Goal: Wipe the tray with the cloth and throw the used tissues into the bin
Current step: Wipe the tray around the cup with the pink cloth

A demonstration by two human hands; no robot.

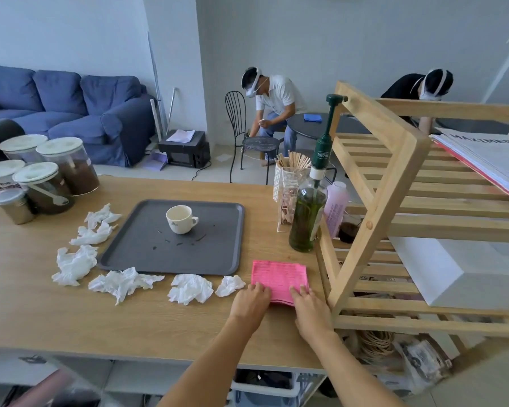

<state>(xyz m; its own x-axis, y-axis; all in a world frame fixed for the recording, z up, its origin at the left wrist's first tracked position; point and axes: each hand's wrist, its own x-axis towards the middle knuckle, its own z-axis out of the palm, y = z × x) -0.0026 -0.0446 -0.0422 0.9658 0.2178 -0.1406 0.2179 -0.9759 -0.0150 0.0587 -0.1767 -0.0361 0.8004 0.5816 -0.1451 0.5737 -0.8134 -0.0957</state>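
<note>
A dark grey tray (147,254) lies on the wooden table, with a white cup (180,219) on it and small dark marks near the middle. Several crumpled white tissues (190,288) lie around the tray's left and front edges. A folded pink cloth (278,278) rests flat to the right of the tray's front corner. My left hand (252,301) and my right hand (309,306) both rest on the cloth's near edge, fingers laid over it. Whether they grip it I cannot tell. No bin is in view.
Lidded jars (46,177) stand at the table's back left. A green pump bottle (309,212), a stick holder (291,183) and a wooden slatted shelf (394,201) crowd the right side. Two people sit beyond the table, near a blue sofa (71,107).
</note>
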